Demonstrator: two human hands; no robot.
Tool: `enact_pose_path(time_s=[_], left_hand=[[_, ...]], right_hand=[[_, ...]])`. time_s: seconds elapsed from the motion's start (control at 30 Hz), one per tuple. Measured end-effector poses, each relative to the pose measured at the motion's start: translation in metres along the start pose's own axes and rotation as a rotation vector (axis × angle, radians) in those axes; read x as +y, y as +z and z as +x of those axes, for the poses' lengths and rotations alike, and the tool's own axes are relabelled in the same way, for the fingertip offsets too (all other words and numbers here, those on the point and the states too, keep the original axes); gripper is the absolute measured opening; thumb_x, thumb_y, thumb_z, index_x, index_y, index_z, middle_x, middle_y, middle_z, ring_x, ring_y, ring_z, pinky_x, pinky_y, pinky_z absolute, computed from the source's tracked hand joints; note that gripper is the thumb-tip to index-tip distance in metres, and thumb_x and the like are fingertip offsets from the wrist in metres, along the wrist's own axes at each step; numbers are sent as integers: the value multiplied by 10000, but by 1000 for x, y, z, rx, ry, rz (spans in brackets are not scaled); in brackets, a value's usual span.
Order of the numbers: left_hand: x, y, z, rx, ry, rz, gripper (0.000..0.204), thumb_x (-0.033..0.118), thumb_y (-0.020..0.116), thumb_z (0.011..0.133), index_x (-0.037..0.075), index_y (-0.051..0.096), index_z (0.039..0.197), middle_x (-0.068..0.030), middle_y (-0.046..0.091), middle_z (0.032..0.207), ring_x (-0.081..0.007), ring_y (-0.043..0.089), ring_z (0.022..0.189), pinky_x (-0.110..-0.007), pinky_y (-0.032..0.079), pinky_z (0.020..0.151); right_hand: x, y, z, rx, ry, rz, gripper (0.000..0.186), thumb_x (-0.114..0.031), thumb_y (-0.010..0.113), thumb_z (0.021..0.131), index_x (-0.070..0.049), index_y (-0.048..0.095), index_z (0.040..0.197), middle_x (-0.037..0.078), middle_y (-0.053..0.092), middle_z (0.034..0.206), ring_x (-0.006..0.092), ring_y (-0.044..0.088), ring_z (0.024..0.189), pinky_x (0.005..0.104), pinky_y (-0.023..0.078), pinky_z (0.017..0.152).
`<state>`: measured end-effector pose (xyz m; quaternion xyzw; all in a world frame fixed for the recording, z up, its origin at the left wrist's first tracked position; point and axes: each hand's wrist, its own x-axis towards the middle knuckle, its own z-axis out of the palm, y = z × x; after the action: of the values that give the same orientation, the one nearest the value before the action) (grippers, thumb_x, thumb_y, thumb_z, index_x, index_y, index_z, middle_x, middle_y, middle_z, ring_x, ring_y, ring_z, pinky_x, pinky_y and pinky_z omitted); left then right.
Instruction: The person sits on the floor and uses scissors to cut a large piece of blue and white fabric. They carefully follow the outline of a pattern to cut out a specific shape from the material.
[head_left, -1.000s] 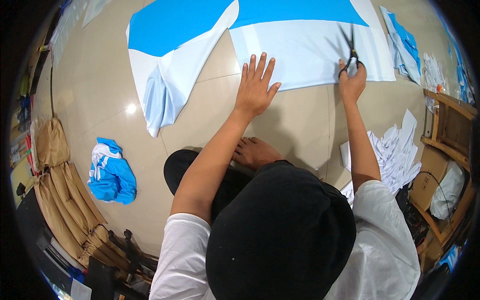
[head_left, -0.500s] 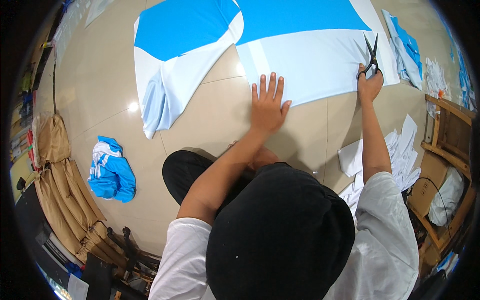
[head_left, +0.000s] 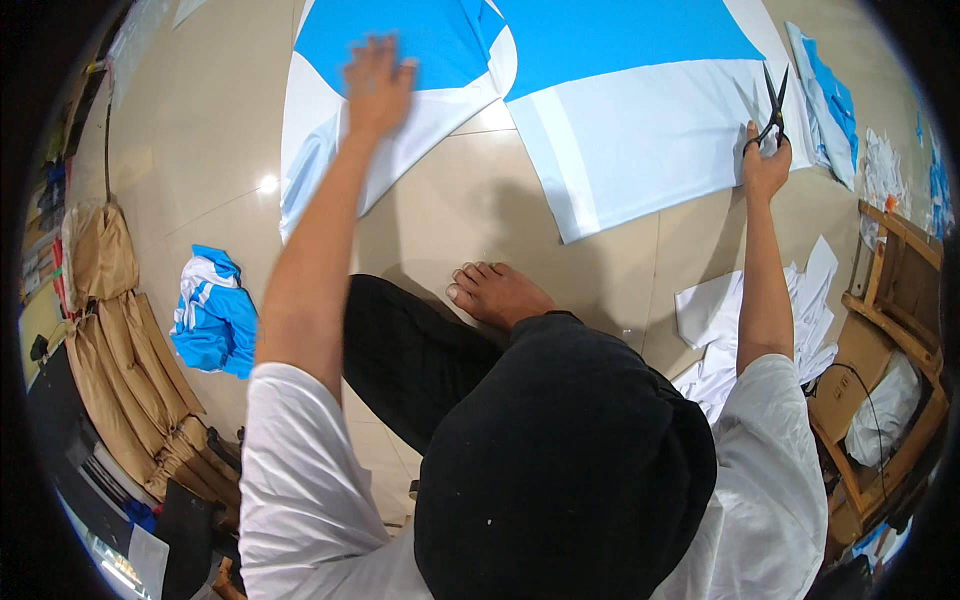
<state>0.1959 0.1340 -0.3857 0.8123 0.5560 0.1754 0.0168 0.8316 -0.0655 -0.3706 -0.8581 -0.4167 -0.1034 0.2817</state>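
A large piece of blue, white and pale-blue fabric (head_left: pixel 650 140) lies spread on the tiled floor. Its left part (head_left: pixel 430 40) angles away from the right part, leaving a wedge of floor between them. My left hand (head_left: pixel 378 90), blurred by motion, is over that left part with its fingers stretched out; whether it touches the cloth I cannot tell. Through the handles of black scissors (head_left: pixel 776 108) go the fingers of my right hand (head_left: pixel 767 170), near the fabric's right end. The blades point away from me and stand slightly apart. My left forearm hides some pale-blue cloth.
A crumpled blue and white cloth (head_left: pixel 213 312) lies at the left, near brown wrapped bundles (head_left: pixel 130 390). White cloth scraps (head_left: pixel 715 320) are beside my right forearm. Folded blue and white fabric (head_left: pixel 826 105) sits far right, above a wooden frame (head_left: pixel 900 330). My bare foot (head_left: pixel 495 292) is in the middle.
My left hand has left the near edge of the right part and swung left and away, over the left part. That near edge has shifted toward me. My right hand still holds the scissors.
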Motion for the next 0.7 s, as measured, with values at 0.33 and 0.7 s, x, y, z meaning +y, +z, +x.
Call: enact_pose_path(time_s=[0.33,0.7], left_hand=[[-42,-41,-102,-214,-642,72,982,723,383,1078,59,150,1763,-364,64,1788,-649,22,1617,-757,59,1281],[32,-125,-170,-938,-1057,102,1297,959,255,950,-31,-34,1736,-391,-46,1777,-658,-28,1613,-808,117,1245]], right_hand=[[-25,35,12,-62,-60,-13,945,-609,848,869,184,622,1329,365,660,1325,498,617,1291,526,470,1137],[-74,80,66,-215,-291,54,923,-608,824,898,149,612,1381,347,656,1372,480,615,1325,509,470,1152]])
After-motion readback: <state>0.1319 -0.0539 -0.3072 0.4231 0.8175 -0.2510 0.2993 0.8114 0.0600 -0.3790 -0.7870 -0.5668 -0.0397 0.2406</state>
